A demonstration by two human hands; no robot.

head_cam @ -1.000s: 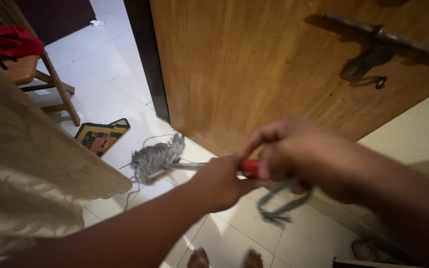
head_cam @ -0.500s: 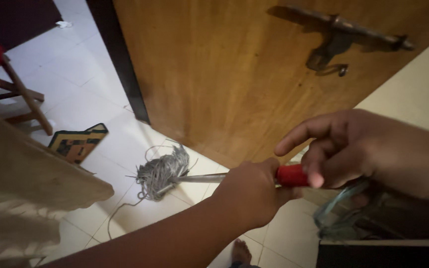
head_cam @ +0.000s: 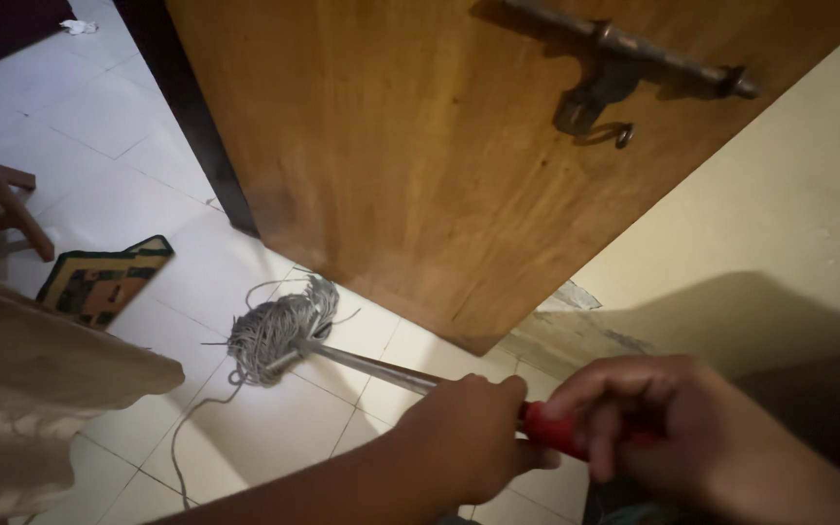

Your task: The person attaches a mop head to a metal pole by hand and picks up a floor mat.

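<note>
both my left hand (head_cam: 469, 433) and right hand (head_cam: 653, 437) clamp the mop (head_cam: 274, 335) – light, floppy strands, stiff shaft – best gripped at its red handle (head_cam: 551, 430).

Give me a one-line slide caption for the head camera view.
Both hands, left and right, grip a red-handled mop on the white tiled floor beside a wooden door.

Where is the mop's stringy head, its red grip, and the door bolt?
mop head (head_cam: 272, 335): head view, middle of the grey strings.
red grip (head_cam: 548, 433): head view, red part showing between the two hands.
door bolt (head_cam: 634, 49): head view, middle of the metal bar.
</note>
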